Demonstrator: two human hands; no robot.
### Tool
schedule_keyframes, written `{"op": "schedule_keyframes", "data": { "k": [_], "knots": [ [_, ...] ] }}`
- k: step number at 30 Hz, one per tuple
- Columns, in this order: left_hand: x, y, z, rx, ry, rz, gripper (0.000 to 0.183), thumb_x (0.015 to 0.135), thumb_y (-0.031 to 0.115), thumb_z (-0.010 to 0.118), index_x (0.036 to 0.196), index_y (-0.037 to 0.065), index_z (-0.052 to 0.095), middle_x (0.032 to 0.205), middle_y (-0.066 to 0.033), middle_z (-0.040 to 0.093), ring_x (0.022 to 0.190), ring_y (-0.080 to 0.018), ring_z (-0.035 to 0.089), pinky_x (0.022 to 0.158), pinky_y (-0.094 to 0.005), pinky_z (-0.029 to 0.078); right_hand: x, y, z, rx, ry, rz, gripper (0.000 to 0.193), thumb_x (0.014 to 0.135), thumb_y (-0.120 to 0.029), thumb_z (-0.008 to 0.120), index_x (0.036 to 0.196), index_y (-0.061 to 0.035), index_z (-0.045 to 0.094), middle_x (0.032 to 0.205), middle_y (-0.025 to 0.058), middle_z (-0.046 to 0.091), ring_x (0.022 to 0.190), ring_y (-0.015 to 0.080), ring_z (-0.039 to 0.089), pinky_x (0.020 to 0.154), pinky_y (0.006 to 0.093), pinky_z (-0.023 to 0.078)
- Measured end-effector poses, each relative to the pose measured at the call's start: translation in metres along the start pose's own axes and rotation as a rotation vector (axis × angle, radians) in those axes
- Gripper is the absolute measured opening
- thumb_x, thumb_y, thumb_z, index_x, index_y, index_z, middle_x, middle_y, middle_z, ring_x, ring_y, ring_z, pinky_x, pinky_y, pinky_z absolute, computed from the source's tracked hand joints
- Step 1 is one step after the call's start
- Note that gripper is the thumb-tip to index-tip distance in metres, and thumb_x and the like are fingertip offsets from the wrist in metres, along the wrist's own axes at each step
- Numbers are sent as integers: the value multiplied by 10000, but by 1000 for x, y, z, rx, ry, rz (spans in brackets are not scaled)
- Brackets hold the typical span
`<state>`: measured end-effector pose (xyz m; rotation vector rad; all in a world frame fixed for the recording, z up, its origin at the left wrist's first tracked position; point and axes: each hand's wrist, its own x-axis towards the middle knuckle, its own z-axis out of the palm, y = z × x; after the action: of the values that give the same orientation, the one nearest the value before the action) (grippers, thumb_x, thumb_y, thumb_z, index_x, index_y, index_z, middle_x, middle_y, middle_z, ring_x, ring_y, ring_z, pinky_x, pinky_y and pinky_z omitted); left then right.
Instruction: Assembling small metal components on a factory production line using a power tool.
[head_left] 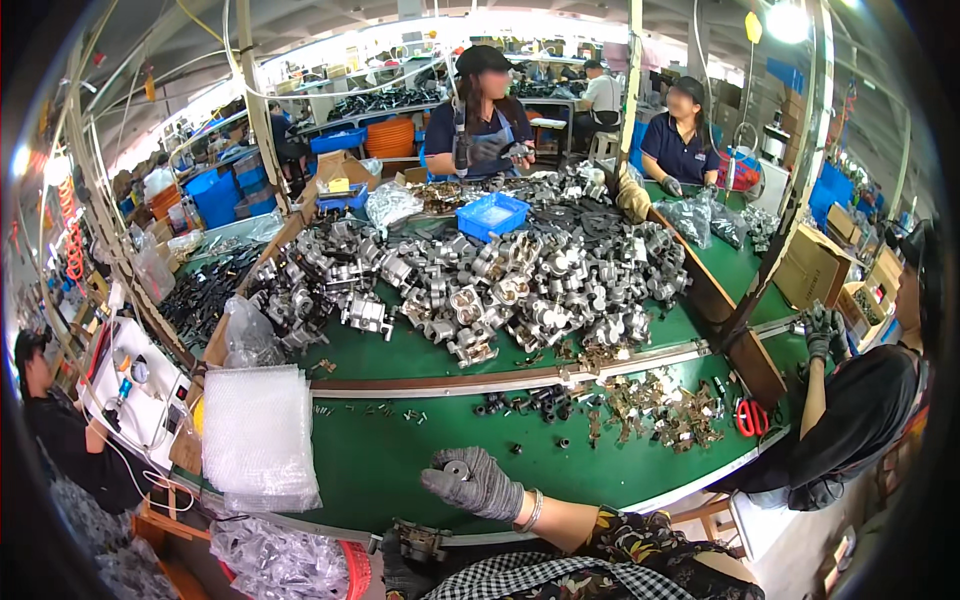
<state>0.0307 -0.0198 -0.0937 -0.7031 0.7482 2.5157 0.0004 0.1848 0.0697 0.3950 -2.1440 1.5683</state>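
Note:
My right hand (480,490), in a grey knit glove, is raised over the near edge of the green bench. Its fingers are closed around a small round metal bushing (457,469) with a dark centre. Lower down, close to my body, a metal casting (420,540) sits in my left hand (400,572). That hand wears a dark glove and is largely cut off by the lower part of the picture. Past my right hand, several small black bushings (550,402) lie on the bench, and a heap of thin brassy metal clips (660,410) spreads to their right.
A large pile of metal castings (520,280) covers the far bench behind a low rail (450,384). Bubble wrap sheets (258,435) hang at left above a red basket (357,570). Red-handled scissors (750,418) lie at right, near a co-worker's gloved hands (822,332).

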Motion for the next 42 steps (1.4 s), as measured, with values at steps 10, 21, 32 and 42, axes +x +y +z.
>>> {"op": "schedule_keyframes", "data": {
  "k": [10, 21, 32, 42],
  "knots": [
    [-41, 2, 63, 259, -183, 75, 231, 864, 401, 588, 847, 172, 600, 663, 7, 539, 567, -149, 465, 498, -317, 397, -4, -6, 1, 63, -59, 129, 366, 829, -313, 641, 636, -36, 499, 543, 107, 413, 497, 224, 408, 496, 357, 356],
    [-38, 23, 59, 117, -101, -356, 530, 845, 514, 549, 1259, 198, 448, 1257, -87, 493, 1137, -305, 474, 968, -515, 402, 0, -8, -1, -27, -103, 112, 381, 868, -327, 588, 690, 6, 537, 577, 145, 463, 545, 290, 494, 520, 387, 395],
    [-48, 20, 41, 299, -234, -288, 371, 791, 495, 677, 880, 146, 590, 934, -66, 590, 938, -240, 532, 855, -420, 432, -6, 2, 5, -10, -27, 114, 281, 844, -260, 626, 714, -19, 563, 543, 56, 495, 501, 121, 461, 471, 296, 378],
    [-14, -2, -9, 175, -315, -172, 411, 813, 465, 665, 1051, 147, 559, 1012, -76, 568, 960, -270, 523, 865, -485, 457, -13, 5, -5, 234, 7, 307, 343, 875, -269, 612, 635, -60, 483, 510, 4, 499, 439, 72, 462, 414, 241, 372]
  ]
}}
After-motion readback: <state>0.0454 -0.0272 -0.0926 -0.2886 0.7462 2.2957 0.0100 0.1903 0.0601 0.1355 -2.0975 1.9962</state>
